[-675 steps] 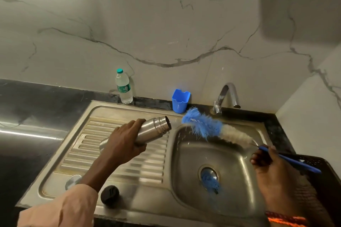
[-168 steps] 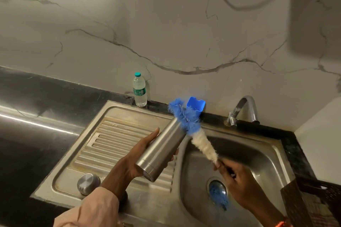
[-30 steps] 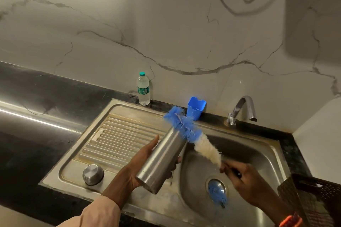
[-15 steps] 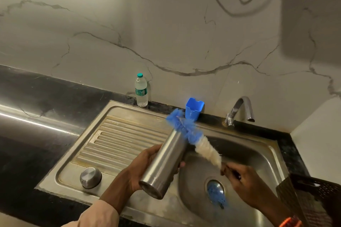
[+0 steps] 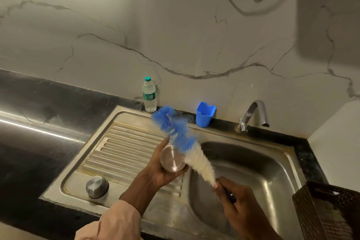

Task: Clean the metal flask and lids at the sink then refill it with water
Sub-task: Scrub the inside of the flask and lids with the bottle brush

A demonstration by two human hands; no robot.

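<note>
We look down on the dark desk point(image 5: 48, 142), and set into it the stainless sink point(image 5: 253, 171), its ribbed draining board point(image 5: 126, 152) on the left and the deep basin on the right. A curved chrome tap point(image 5: 255, 115) stands at the back right of the basin. A dark woven basket point(image 5: 327, 210) pokes in at the lower right edge.

Now the brush: we see a long bottle brush point(image 5: 187, 148), blue bristles at the far end and white ones nearer the handle, blurred, running slantwise from the right hand up past the flask. Our right hand point(image 5: 239, 206) has its fingers curled round the brush's handle, over the basin.

Our left hand point(image 5: 161, 169) is wrapped round the metal flask point(image 5: 172, 158), holding it over the seam between draining board and basin. The flask is tipped so that we look straight onto its round, brushed-steel base, shiny with a streak of light across it; the rest of its body is hidden behind the base and the fingers. The bristles lie against its right side; whether they touch the mouth we cannot tell.

At the back a small plastic water bottle point(image 5: 149, 94) with a green cap stands against the marble wall, and a blue plastic cup point(image 5: 205, 114) sits on the rim beside the tap. Smallest of all, a round metal lid point(image 5: 97, 186) rests on the near corner of the draining board, well apart from the flask.
</note>
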